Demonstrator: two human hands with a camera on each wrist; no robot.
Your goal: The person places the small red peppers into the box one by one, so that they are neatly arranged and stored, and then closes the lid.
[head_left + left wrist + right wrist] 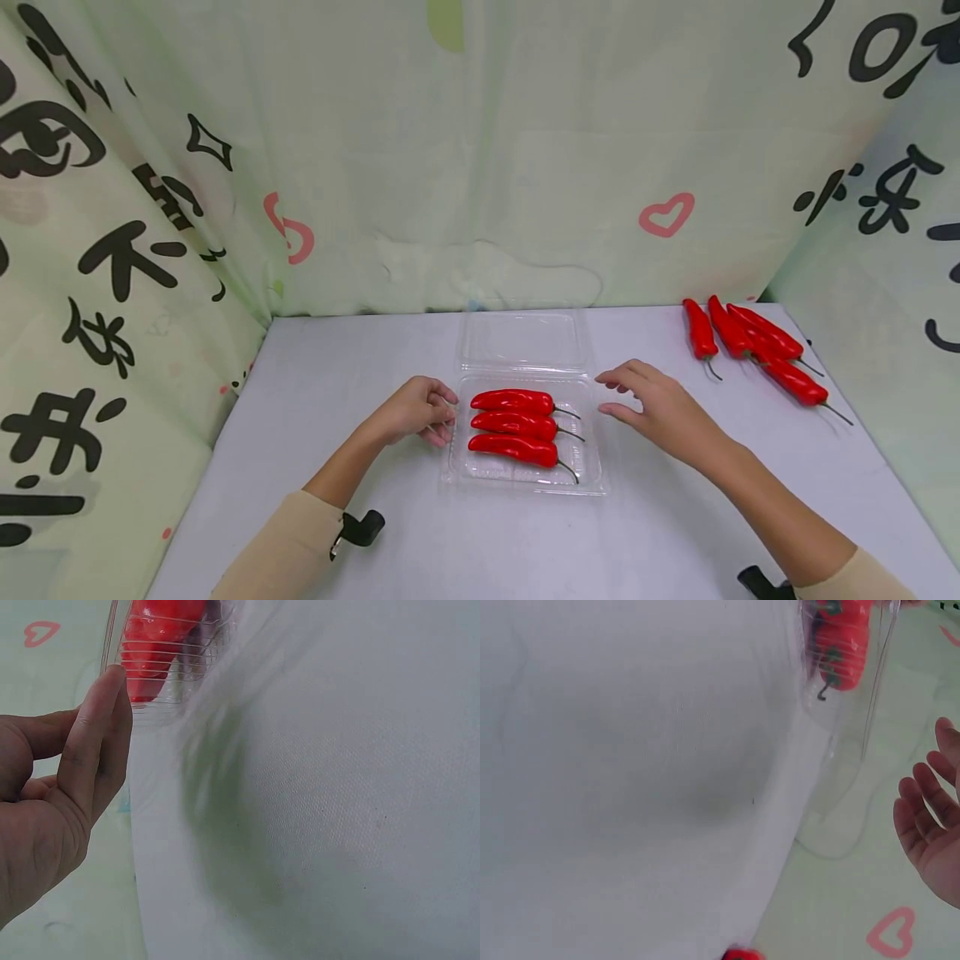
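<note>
A clear plastic clamshell box (525, 485) lies on the table with its lid (525, 340) folded back, away from me. Three red chili peppers (513, 426) rest side by side in its base, stems to the right. At the box's left edge, my left hand (422, 410) pinches the rim; the left wrist view shows its fingertips (115, 673) right at that edge, beside the red peppers (154, 649). My right hand (651, 408) hovers off the box's right side, fingers loosely bent and holding nothing. The right wrist view shows this hand (934, 817) with its fingers spread.
Several more red chili peppers (757, 337) lie in a loose group at the table's back right corner. The white table (337, 533) is bordered at the back and sides by a pale green printed curtain (450, 167).
</note>
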